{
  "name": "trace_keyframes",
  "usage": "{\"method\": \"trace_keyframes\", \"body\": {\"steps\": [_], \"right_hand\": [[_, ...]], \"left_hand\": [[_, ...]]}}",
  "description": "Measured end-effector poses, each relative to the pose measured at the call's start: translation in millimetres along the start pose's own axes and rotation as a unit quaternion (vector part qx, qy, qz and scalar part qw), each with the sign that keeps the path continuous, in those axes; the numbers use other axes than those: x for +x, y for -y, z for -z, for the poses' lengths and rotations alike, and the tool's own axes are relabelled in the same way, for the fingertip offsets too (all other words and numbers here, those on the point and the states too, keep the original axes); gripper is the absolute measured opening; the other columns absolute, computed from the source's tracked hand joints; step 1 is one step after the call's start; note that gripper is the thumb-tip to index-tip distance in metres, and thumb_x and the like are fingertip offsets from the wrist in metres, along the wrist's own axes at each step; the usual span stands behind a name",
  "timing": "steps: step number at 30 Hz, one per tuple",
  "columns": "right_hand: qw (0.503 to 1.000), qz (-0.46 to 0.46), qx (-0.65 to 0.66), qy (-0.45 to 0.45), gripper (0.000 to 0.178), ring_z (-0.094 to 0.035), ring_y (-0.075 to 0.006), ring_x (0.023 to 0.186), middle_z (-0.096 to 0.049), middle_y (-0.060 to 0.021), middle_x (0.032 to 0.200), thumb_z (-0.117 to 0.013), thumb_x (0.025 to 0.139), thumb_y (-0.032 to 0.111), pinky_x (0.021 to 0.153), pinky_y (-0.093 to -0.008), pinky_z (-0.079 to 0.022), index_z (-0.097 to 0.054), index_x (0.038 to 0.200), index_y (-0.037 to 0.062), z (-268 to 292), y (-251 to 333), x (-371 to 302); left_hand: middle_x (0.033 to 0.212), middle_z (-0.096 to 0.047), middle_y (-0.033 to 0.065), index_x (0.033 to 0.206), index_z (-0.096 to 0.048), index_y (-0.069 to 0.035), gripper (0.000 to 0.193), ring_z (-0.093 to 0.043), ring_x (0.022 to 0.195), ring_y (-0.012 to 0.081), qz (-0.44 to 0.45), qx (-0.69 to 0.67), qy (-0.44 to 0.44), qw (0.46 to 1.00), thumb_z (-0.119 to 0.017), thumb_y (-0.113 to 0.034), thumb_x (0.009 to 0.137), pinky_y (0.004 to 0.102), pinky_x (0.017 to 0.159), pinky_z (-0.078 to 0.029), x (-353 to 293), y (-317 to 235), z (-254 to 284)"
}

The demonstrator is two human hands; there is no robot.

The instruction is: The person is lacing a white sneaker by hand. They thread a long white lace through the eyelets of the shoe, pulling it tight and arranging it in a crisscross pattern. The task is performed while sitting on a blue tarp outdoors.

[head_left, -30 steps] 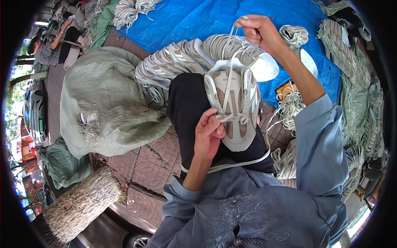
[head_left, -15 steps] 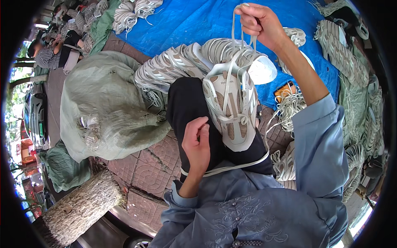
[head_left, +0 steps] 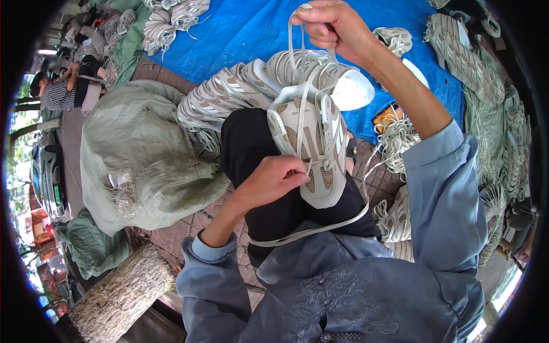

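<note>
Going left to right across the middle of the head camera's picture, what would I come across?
Parked car → pale woven sack → beige-and-white sneaker upper → tangle of pale shoelaces → green sheet.

A bulging grey-green sack [head_left: 134, 157] sits near 1 tree trunk [head_left: 123, 292].

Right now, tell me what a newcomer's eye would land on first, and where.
Probably the bright blue tarp across the top, with a curving row of beige-and-white shoe uppers along its lower edge. Next, the single upper near the centre, over the dark trousers, its lace pulled into a loop by the raised right grip.
</note>
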State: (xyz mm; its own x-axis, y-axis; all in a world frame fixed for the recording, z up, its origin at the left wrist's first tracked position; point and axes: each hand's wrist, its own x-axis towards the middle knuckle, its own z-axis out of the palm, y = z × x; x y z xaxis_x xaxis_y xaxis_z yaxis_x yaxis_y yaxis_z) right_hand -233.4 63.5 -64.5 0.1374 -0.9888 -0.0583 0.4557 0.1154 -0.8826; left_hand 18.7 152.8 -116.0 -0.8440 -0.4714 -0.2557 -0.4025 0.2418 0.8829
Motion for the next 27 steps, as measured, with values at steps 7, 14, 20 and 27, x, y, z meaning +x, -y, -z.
{"method": "trace_keyframes", "body": {"steps": [7, 14, 20, 27], "right_hand": [[0.999, 0.003, 0.024, -0.020, 0.016, -0.025, -0.0056, 0.035, -0.036, 0.0027, 0.047, -0.055, 0.081, 0.010, 0.035, -0.0210, -0.018, -0.055, 0.078, -0.0058, 14.6, -0.9, 2.3], [0.995, 0.093, 0.033, -0.012, 0.016, -0.024, -0.0041, 0.036, -0.036, 0.0042, 0.047, -0.052, 0.083, 0.013, 0.034, -0.0191, -0.019, -0.054, 0.080, -0.0033, 14.5, 32.8, 6.6], [0.983, 0.180, -0.022, 0.024, 0.016, -0.022, -0.0035, 0.034, -0.034, 0.0057, 0.045, -0.051, 0.084, 0.015, 0.033, -0.0197, -0.016, -0.054, 0.078, -0.0002, -7.3, 74.0, 18.3], [0.981, 0.146, 0.020, 0.126, 0.016, -0.020, -0.0027, 0.034, -0.033, 0.0061, 0.044, -0.051, 0.085, 0.015, 0.033, -0.0198, -0.013, -0.053, 0.077, 0.0005, -58.9, 59.3, 34.1]], "left_hand": [[0.067, -0.055, -0.0022, 0.084, -0.058, -0.002, 0.007, -0.047, 0.054, 0.0025, 0.144, -0.167, -0.127, 0.967, -0.057, -0.001, 0.077, 0.0172, 0.046, -0.037, -8.8, 9.9, -0.2], [0.070, -0.056, 0.0032, 0.083, -0.058, -0.002, 0.011, -0.054, 0.060, 0.0131, 0.026, 0.047, -0.220, 0.974, -0.058, 0.001, 0.073, 0.0248, 0.053, -0.044, -7.6, 3.3, -12.0], [0.082, -0.056, 0.0085, 0.084, -0.057, -0.003, 0.018, -0.054, 0.073, 0.0262, -0.217, 0.288, -0.227, 0.905, -0.061, 0.001, 0.067, 0.0336, 0.066, -0.046, 15.4, -20.9, -22.2], [0.097, -0.056, 0.0108, 0.103, -0.051, 0.002, 0.031, -0.056, 0.079, 0.0156, -0.117, -0.066, -0.368, 0.920, -0.059, -0.002, 0.073, 0.0284, 0.072, -0.045, 32.4, -23.7, 14.9]]}}
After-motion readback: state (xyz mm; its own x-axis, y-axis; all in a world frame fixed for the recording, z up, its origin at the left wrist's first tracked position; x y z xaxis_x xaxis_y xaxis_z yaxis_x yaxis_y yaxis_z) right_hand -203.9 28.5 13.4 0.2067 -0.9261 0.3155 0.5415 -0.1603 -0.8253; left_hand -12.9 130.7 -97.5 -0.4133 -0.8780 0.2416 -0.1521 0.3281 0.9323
